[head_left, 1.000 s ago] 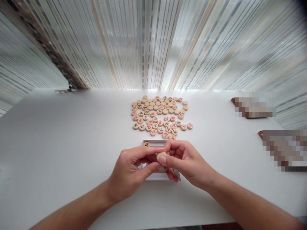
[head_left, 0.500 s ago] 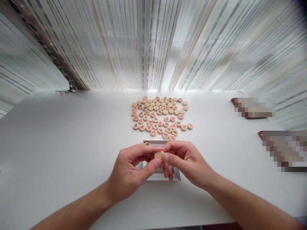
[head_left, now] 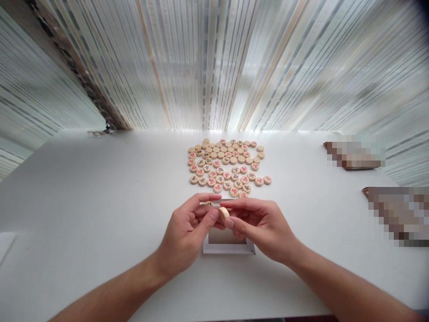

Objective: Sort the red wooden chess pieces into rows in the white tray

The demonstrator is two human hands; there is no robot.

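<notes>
A round wooden Chinese chess piece (head_left: 224, 214) is pinched between the fingers of my left hand (head_left: 187, 232) and my right hand (head_left: 264, 228). It is tilted, with its pale rim towards me; no character shows on it. Below my hands stands a shallow white-rimmed box (head_left: 229, 248), partly hidden by the fingers. Another piece with a black character (head_left: 209, 204) is at the box's far left corner, behind my left fingers. Beyond the box lie many loose chess pieces (head_left: 226, 175), some showing red or black characters and others blank side up.
The white table (head_left: 100, 214) reaches back to a striped curtain (head_left: 181, 67). Two brown-edged objects, blurred out, stand on the right, one farther back (head_left: 351, 156) and one nearer (head_left: 395, 214). A white edge (head_left: 5, 243) shows at the far left.
The held piece has turned from nearly flat to tilted on its edge. My left fingers have shifted and spread a little. The whole view has moved slightly.
</notes>
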